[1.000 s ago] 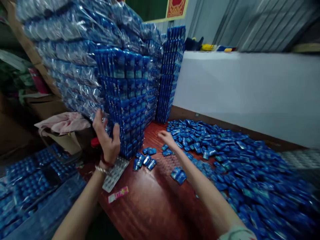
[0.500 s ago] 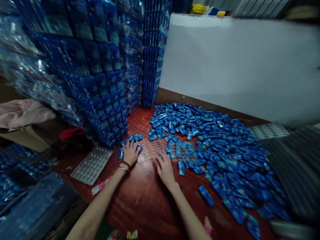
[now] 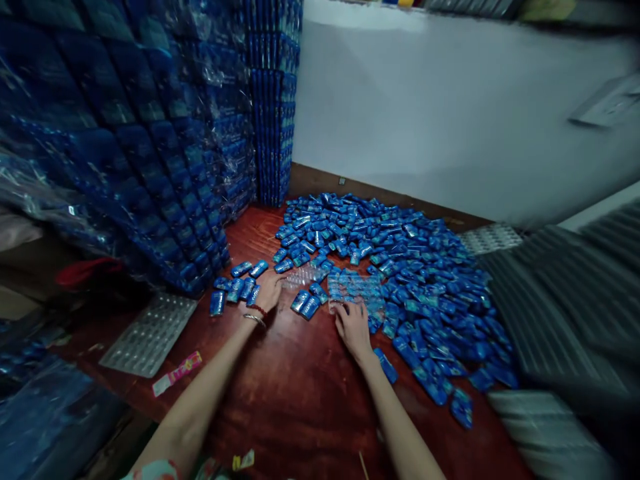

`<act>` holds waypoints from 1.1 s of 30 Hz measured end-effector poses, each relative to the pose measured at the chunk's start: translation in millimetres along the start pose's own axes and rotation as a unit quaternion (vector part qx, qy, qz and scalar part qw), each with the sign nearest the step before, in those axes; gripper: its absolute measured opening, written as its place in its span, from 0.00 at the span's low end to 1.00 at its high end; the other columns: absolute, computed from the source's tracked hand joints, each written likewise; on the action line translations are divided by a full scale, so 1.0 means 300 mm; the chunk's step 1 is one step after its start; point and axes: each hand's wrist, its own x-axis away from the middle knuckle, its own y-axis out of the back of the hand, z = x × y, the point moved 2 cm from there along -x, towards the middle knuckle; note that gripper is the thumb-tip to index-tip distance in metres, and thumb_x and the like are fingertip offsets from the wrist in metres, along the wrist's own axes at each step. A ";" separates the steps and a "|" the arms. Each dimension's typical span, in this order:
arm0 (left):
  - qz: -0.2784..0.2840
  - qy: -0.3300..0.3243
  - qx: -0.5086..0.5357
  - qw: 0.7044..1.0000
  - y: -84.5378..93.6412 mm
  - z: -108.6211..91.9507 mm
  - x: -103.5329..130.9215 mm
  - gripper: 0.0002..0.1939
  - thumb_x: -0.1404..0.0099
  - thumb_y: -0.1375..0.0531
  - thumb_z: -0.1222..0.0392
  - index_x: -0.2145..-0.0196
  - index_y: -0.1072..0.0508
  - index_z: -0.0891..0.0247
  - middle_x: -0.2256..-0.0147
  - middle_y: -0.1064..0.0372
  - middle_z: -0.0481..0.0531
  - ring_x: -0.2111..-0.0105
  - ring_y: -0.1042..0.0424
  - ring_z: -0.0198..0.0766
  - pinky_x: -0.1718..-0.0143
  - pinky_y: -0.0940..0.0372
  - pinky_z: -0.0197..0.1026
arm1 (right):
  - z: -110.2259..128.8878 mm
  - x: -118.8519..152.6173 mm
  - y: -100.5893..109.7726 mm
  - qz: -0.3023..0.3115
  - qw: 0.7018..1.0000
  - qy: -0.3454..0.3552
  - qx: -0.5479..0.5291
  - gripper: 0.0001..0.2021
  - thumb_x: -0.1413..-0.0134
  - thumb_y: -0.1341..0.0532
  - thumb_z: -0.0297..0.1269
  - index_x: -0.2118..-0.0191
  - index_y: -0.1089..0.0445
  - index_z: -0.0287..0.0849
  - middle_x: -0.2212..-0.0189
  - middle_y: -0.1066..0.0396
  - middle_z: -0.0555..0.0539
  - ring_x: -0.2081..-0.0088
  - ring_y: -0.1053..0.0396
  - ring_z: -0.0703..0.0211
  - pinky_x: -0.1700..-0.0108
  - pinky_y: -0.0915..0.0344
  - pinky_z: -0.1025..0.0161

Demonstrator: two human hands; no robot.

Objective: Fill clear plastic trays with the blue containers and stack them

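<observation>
My left hand [image 3: 270,292] has its fingers closed at the left end of a clear plastic tray [image 3: 303,276] with small moulded pockets. My right hand [image 3: 354,328] is bent at the near edge of clear plastic [image 3: 356,285] that overlies blue packets; its fingertips are pressed to that edge. Whether both pieces of plastic are one tray I cannot tell. Between my hands lie a few small blue packets [image 3: 306,303]. More blue packets [image 3: 235,289] sit left of my left hand, one partly behind it.
A wide heap of blue packets [image 3: 430,300] covers the table's right side. Tall stacks of wrapped blue packs [image 3: 165,180] rise at left. One empty moulded tray [image 3: 150,333] lies front left, beside a pink wrapper [image 3: 177,373]. Dark ridged trays [image 3: 555,320] stand at right.
My left hand has moved off the blue packets to the clear tray. Packets now lie between my hands, and my right hand has shifted right. The camera view has turned somewhat.
</observation>
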 end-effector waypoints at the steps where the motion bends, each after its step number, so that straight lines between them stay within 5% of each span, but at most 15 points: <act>1: 0.009 -0.010 0.004 1.000 0.002 0.004 -0.007 0.21 0.39 0.57 0.69 0.55 0.28 0.65 0.54 0.29 0.57 0.51 0.33 0.41 0.47 0.40 0.48 | -0.007 0.002 0.007 -0.009 1.000 0.003 -0.005 0.15 0.45 0.49 0.30 0.55 0.31 0.43 0.58 0.33 0.40 0.54 0.37 0.49 0.43 0.48 0.41; 6: 0.055 -0.051 0.003 0.997 -0.003 0.025 0.058 0.22 0.42 0.52 0.69 0.52 0.30 0.65 0.53 0.30 0.56 0.52 0.32 0.41 0.48 0.38 0.46 | 0.029 0.056 0.091 -0.074 0.996 0.030 -0.039 0.16 0.43 0.52 0.27 0.58 0.29 0.45 0.62 0.32 0.44 0.57 0.36 0.54 0.42 0.49 0.42; 11: 0.072 -0.070 -0.024 0.995 -0.033 0.038 0.126 0.19 0.41 0.44 0.63 0.51 0.32 0.64 0.50 0.35 0.60 0.51 0.35 0.45 0.49 0.38 0.48 | 0.274 0.221 0.189 -0.043 0.985 0.150 -0.074 0.16 0.43 0.53 0.25 0.62 0.30 0.46 0.70 0.34 0.47 0.64 0.37 0.56 0.39 0.55 0.40; 15: 0.065 -0.068 -0.031 0.995 -0.032 0.032 0.118 0.15 0.39 0.45 0.64 0.53 0.33 0.64 0.56 0.34 0.59 0.56 0.34 0.45 0.53 0.37 0.48 | 0.454 0.350 0.169 -0.001 0.965 0.234 -0.120 0.12 0.42 0.51 0.26 0.66 0.31 0.44 0.72 0.35 0.49 0.66 0.38 0.58 0.39 0.53 0.43; 18: 0.052 -0.071 -0.021 0.996 -0.001 0.019 0.148 0.12 0.36 0.48 0.63 0.55 0.32 0.63 0.57 0.34 0.58 0.55 0.34 0.44 0.52 0.37 0.48 | 0.494 0.381 0.142 0.006 0.960 0.236 -0.148 0.09 0.43 0.48 0.28 0.67 0.32 0.43 0.74 0.36 0.50 0.68 0.38 0.59 0.41 0.49 0.45; 22: -0.014 -0.106 0.053 0.993 0.079 0.011 0.308 0.11 0.35 0.52 0.66 0.58 0.32 0.63 0.58 0.34 0.57 0.56 0.33 0.41 0.53 0.36 0.45 | 0.419 0.345 0.179 -0.043 0.956 0.172 -0.234 0.10 0.44 0.48 0.29 0.62 0.31 0.44 0.72 0.33 0.48 0.66 0.35 0.58 0.46 0.42 0.48; 26: -0.022 -0.165 0.045 0.985 0.139 0.015 0.521 0.18 0.38 0.53 0.73 0.54 0.34 0.61 0.52 0.36 0.57 0.51 0.35 0.40 0.51 0.36 0.43 | 0.223 0.286 0.215 -0.165 0.931 -0.122 -0.301 0.10 0.42 0.48 0.30 0.59 0.31 0.43 0.66 0.30 0.46 0.63 0.33 0.58 0.57 0.36 0.56; 28: -0.030 -0.175 0.010 0.984 0.154 0.028 0.589 0.19 0.39 0.53 0.74 0.53 0.34 0.60 0.53 0.36 0.56 0.52 0.35 0.40 0.51 0.36 0.43 | 0.146 0.257 0.197 -0.151 0.915 -0.213 -0.308 0.10 0.41 0.48 0.34 0.59 0.31 0.42 0.65 0.30 0.45 0.63 0.33 0.57 0.59 0.36 0.58; 33: -0.104 -0.128 -0.056 0.985 0.181 0.109 0.599 0.18 0.39 0.52 0.72 0.54 0.32 0.62 0.57 0.34 0.57 0.56 0.34 0.42 0.55 0.34 0.46 | 0.123 0.113 0.103 -0.037 0.948 -0.111 -0.295 0.13 0.42 0.50 0.30 0.58 0.29 0.41 0.61 0.31 0.43 0.57 0.35 0.55 0.52 0.38 0.57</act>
